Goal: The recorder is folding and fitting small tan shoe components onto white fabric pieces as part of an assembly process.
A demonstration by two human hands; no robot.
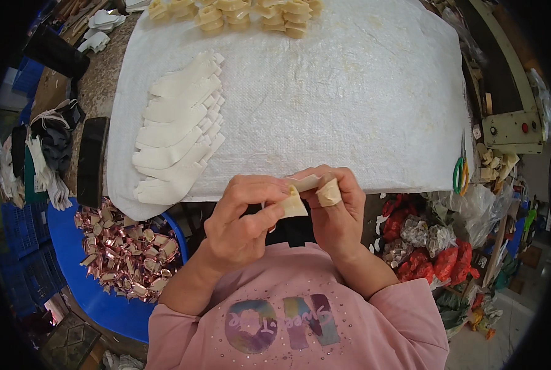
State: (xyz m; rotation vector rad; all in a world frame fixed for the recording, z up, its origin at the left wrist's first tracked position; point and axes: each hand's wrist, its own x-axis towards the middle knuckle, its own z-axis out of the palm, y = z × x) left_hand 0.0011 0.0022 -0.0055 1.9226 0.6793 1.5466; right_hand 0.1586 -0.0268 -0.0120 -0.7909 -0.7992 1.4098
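Just in front of my chest, at the near edge of the white-covered table, both hands work close together. My left hand (241,216) pinches a small cream piece shaped like a shoe heel (295,207) between thumb and fingers. My right hand (340,213) is closed on a pale flat strip (305,182), which runs to the top of the cream piece. A cream wrap (329,193) covers the right thumb. Left of the hands, overlapping white strips (177,126) lie fanned out in a stack. Several similar cream heel-shaped pieces (226,17) stand at the table's far edge.
A woven white sheet (349,105) covers the table. Left are a phone (93,161), a black cylinder (56,52) and a blue basin (106,311) of shiny pink pieces (127,250). Right are scissors (460,176), a green metal machine (513,131) and red plastic bags (445,262).
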